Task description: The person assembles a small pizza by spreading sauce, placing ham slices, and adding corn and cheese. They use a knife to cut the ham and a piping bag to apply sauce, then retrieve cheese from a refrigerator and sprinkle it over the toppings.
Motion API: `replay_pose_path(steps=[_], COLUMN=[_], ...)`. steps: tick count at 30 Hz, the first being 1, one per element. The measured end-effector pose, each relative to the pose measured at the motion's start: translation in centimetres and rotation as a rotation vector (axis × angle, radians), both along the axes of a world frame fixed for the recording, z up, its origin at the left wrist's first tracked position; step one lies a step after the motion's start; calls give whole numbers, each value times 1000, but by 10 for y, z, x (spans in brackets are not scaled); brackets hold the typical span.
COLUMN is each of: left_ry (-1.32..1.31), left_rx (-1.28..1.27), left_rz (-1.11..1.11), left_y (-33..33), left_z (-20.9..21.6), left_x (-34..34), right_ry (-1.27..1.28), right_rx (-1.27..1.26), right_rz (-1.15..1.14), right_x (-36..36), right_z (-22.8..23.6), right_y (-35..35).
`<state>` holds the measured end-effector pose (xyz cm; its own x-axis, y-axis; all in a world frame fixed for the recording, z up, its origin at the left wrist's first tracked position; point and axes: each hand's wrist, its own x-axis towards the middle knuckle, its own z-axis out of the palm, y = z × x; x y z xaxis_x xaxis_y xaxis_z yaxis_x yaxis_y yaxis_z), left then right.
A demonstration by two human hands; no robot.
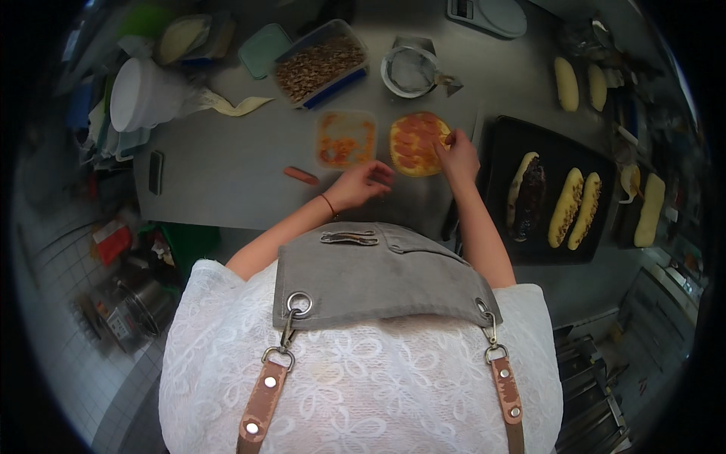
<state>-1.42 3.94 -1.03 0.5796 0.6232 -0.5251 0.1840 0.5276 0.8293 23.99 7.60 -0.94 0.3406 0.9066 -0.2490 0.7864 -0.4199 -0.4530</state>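
White lace-patterned top [348,393] nearest. Right hand [458,157] at flat round yellow base [420,170] bearing orange-red slices [413,139], on grey metal tabletop [227,174]; grip undeterminable. Left hand [364,184] empty, loosely curled. Apparently topping; next calls for even placement.

counts on the tabletop [242,155]:
topped dough round [418,144]: 1, slices on it too blurred to count.
orange-smeared container [345,119]: 1.
reddish stick [301,175]: 1.
black tray [586,147]: 1.
long loaves on tray: 3, so 1 dark-topped loaf [532,198] + 2 speckled loaves [566,208].
plain pale dough lengths [566,84]: at least 3, off tray.
box of brown bits [321,66]: 1.
pale green lid [265,51]: 1.
round metal vessel [409,72]: 1.
scale [499,15]: 1.
white bucket [136,94]: 1.
edge clutter: can't count.
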Motion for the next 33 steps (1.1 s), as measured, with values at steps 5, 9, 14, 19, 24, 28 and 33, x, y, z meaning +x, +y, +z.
replay_pose_path(steps=[5, 9, 14, 19, 24, 28, 33], left_ry=[330, 563, 685, 824, 728, 536, 495], left_rx=[291, 470, 979, 1176, 1251, 1320, 1381], left_rz=[222, 307, -157, -180, -297, -356, -222], left_y=[2, -13, -31, -35, -22, -43, -69], left_z=[17, -2, 20, -14, -48, -48, -54], left_x=[-51, -131, -159, -166, -169, -168, -176], right_ry=[184, 217, -191, -258, -340, -328, -439], right_rx=[54, 139, 188, -34, 12, -24, 125], right_rz=[107, 0, -47, -92, -102, -213, -330], right_x=[-14, -7, 16, 5, 4, -9, -23], right_z=[36, 13, -26, -34, -47, -32, -44], right_y=[-38, -89, -163, -188, -174, -177, -215])
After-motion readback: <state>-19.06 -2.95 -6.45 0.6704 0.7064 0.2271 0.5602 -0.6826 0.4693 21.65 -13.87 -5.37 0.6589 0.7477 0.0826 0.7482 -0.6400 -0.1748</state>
